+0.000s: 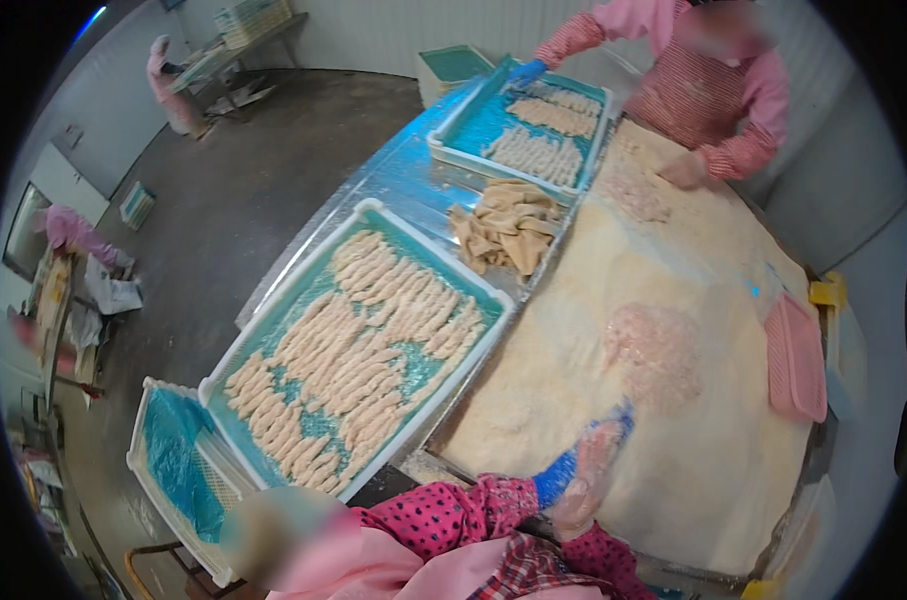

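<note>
My left hand (556,480), in a blue glove, reaches over the near edge of a bed of pale, flour-like powder (533,390). Its blue fingertips look stretched out. My right hand (595,455), pale and dusted with powder, lies across the left one with its fingers along it. Whether anything sits between the two palms is hidden. Just beyond them, a heap of raw pink meat pieces (653,350) rests on the powder. Left of my hands, a white-rimmed tray (368,205) with teal lining holds rows of coated meat strips (348,350).
Across the table stands a co-worker (698,100), one hand in powder and a blue-gloved hand at a second tray (605,110). Crumpled tan cloths (508,225) lie between the trays. A pink basket (795,355) is at right, a blue-lined crate (178,460) lower left.
</note>
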Available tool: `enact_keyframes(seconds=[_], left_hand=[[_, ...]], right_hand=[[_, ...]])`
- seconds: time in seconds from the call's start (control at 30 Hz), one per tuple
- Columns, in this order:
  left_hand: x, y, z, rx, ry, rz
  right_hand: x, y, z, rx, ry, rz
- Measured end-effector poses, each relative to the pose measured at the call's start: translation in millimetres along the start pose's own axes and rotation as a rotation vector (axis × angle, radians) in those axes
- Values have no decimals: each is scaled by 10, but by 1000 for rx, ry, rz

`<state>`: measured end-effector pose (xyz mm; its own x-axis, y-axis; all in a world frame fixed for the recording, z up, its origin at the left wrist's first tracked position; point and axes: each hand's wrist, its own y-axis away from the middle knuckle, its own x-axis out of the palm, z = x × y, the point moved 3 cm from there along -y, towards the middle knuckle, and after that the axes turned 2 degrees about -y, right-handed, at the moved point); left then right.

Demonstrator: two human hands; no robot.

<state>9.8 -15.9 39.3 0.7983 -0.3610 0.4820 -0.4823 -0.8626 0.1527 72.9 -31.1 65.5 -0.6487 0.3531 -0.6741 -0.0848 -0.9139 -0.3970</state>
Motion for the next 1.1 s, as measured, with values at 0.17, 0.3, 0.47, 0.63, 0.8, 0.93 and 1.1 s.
enact_keyframes(seconds=[0.17, 0.3, 0.47, 0.63, 0.8, 0.93, 1.1], left_hand=[[33, 77, 13, 185, 233, 52], [430, 11, 62, 324, 551, -177], [-19, -57, 453, -280, 478, -147], [78, -184, 317, -269, 719, -52], [-482, -256, 130, -8, -1127, -46], [-464, -289, 191, -68, -1193, -6], [21, -109, 846, 67, 435, -218]], right_hand=[[-106, -32, 185, -107, -17, 30], [-166, -78, 306, -98, 21, 13], [-111, -1, 150, -128, -40, 136], [-153, -165, -140, 174, 65, 111], [-344, 20, -335, 217, -15, -111], [-618, 41, -431, 276, -10, -178], [-99, 135, -126, 138, -20, 155]])
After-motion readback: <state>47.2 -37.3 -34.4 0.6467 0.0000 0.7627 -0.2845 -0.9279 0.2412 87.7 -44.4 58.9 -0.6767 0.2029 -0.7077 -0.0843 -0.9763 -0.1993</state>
